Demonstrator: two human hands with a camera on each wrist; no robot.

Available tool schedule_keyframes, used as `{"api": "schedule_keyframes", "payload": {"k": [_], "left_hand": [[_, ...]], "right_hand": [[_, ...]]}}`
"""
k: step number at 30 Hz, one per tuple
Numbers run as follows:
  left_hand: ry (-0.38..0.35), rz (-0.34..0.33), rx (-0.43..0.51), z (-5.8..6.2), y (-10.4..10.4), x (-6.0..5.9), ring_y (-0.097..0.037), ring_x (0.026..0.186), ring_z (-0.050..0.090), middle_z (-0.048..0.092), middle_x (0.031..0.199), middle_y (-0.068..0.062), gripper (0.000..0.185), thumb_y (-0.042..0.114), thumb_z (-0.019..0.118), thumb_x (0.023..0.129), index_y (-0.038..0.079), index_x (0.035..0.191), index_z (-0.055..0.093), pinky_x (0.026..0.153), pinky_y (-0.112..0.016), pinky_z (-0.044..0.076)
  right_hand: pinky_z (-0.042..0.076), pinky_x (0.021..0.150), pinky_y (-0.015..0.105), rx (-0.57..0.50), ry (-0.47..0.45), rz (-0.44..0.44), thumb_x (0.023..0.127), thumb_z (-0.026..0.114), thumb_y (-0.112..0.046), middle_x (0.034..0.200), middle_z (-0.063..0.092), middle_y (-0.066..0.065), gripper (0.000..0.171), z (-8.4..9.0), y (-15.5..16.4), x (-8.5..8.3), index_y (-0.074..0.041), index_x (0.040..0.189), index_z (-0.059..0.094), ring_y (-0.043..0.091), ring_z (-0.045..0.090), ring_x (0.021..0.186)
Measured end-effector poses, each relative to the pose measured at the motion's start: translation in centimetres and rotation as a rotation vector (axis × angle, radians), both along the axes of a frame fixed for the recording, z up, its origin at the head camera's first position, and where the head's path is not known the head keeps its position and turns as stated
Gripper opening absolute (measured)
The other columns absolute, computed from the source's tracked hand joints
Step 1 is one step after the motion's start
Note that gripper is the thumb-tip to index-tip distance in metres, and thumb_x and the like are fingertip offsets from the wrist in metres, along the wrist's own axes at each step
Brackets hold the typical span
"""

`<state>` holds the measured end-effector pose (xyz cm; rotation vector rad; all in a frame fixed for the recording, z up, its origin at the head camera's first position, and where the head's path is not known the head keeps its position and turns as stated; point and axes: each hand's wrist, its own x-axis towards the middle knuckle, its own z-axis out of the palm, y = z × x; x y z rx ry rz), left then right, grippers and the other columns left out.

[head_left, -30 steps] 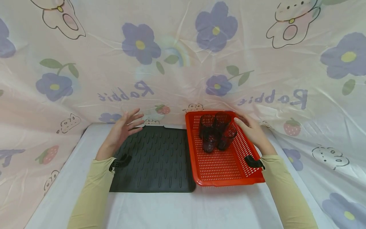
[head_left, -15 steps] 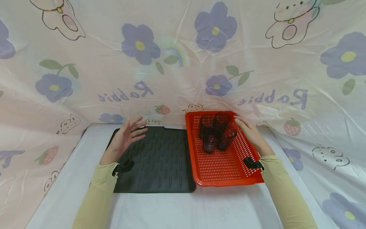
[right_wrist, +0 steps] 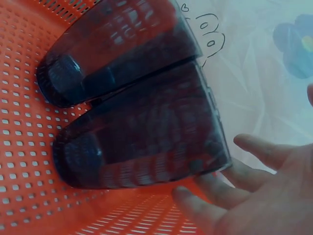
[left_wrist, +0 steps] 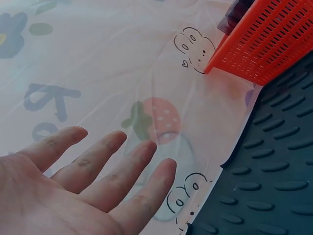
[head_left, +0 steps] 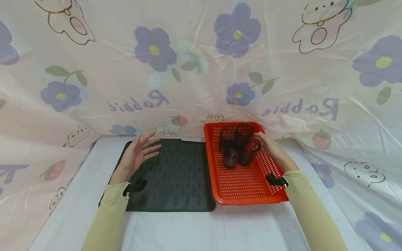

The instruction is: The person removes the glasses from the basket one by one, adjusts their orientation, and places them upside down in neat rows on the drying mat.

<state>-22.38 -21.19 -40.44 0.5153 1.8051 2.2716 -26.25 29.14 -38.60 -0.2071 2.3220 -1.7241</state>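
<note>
Several dark, see-through drinking glasses (head_left: 230, 153) stand close together in the back part of a red perforated basket (head_left: 245, 186). My right hand (head_left: 272, 148) is at the rightmost glass (head_left: 250, 151), fingertips right at its rim. In the right wrist view, the fingers (right_wrist: 203, 208) are extended and reach behind that glass near the rim, with the thumb apart at the frame's edge. My left hand (head_left: 137, 153) hovers over the left side of a dark ridged mat (head_left: 176, 174). Its fingers (left_wrist: 105, 181) are spread and hold nothing.
The basket stands to the right of the mat, side by side on a white-covered table (head_left: 176, 230). A patterned curtain (head_left: 194, 97) hangs behind and along both sides. Both wrists wear black straps.
My right hand has moved from the basket's right rim inward to the rightmost glass. The left hand has come down and slightly right over the mat. Glasses and basket keep their places.
</note>
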Motion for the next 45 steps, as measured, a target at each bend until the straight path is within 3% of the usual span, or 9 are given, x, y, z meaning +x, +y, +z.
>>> {"api": "schedule_keyframes", "payload": {"k": [7,16,22,27,29,34,41,45], "left_hand": [[-0.002,0.003,0.009,-0.6,-0.1,0.1,-0.047,0.133,0.030,0.029,0.150,-0.023,0.061,0.046,0.015,0.105,0.009,0.152,0.024,0.106,-0.056,0.030],[-0.018,0.007,0.027,-0.8,-0.1,0.0,-0.046,0.132,0.032,0.031,0.149,-0.023,0.063,0.049,0.015,0.104,0.009,0.152,0.025,0.105,-0.055,0.033],[-0.042,0.019,0.034,-1.3,-0.1,0.1,-0.045,0.133,0.032,0.033,0.148,-0.022,0.063,0.049,0.016,0.104,0.008,0.152,0.025,0.106,-0.056,0.031],[-0.062,0.022,0.065,-1.6,0.0,0.0,-0.046,0.133,0.031,0.032,0.148,-0.022,0.062,0.048,0.017,0.104,0.009,0.151,0.026,0.107,-0.058,0.027],[-0.068,0.024,0.077,-1.7,0.2,-0.1,-0.045,0.133,0.031,0.032,0.148,-0.022,0.062,0.048,0.018,0.104,0.008,0.151,0.027,0.107,-0.058,0.027],[-0.077,0.033,0.091,-1.8,0.6,-0.2,-0.047,0.133,0.030,0.031,0.148,-0.024,0.063,0.049,0.021,0.104,0.007,0.151,0.028,0.107,-0.057,0.029],[-0.083,0.046,0.146,-2.1,1.3,-0.1,-0.046,0.133,0.032,0.026,0.149,-0.028,0.063,0.048,0.023,0.104,0.006,0.150,0.029,0.108,-0.057,0.028],[-0.095,0.039,0.172,-2.5,1.6,0.1,-0.046,0.133,0.031,0.026,0.150,-0.028,0.062,0.047,0.024,0.104,0.006,0.150,0.028,0.108,-0.058,0.025]], "right_hand": [[0.011,0.109,0.063,-0.016,-0.050,0.020,0.100,0.027,-0.058,0.157,0.009,0.018,0.078,-0.8,0.1,-0.4,0.000,0.151,0.018,0.035,0.004,0.143],[0.015,0.109,0.064,-0.061,-0.069,0.011,0.100,0.037,-0.054,0.155,0.013,0.016,0.074,-1.5,0.3,-0.5,-0.004,0.151,0.020,0.035,0.010,0.142],[0.025,0.106,0.061,0.017,-0.056,0.028,0.097,0.058,-0.029,0.152,0.016,0.018,0.069,-2.1,0.3,-0.6,-0.009,0.150,0.020,0.038,0.027,0.132],[0.038,0.095,0.048,0.079,0.028,0.058,0.088,0.070,-0.014,0.153,0.012,0.015,0.079,-2.8,0.6,-0.8,-0.010,0.149,0.019,0.039,0.020,0.136],[0.040,0.093,0.042,0.076,0.051,0.067,0.086,0.073,-0.012,0.152,0.015,0.015,0.082,-3.1,0.7,-0.9,-0.009,0.148,0.019,0.040,0.017,0.138],[0.043,0.088,0.032,0.079,0.068,0.072,0.083,0.075,-0.010,0.146,0.024,0.019,0.084,-3.3,0.7,-1.1,-0.008,0.146,0.019,0.041,0.027,0.132],[0.040,0.090,0.046,0.188,0.103,0.057,0.084,0.075,-0.012,0.144,0.022,0.026,0.085,-2.6,0.3,-0.7,-0.004,0.147,0.018,0.045,0.033,0.125],[0.044,0.086,0.042,0.255,0.134,0.030,0.082,0.078,-0.015,0.137,0.035,0.028,0.085,-2.1,0.3,-0.2,-0.001,0.146,0.023,0.043,0.044,0.117]]}}
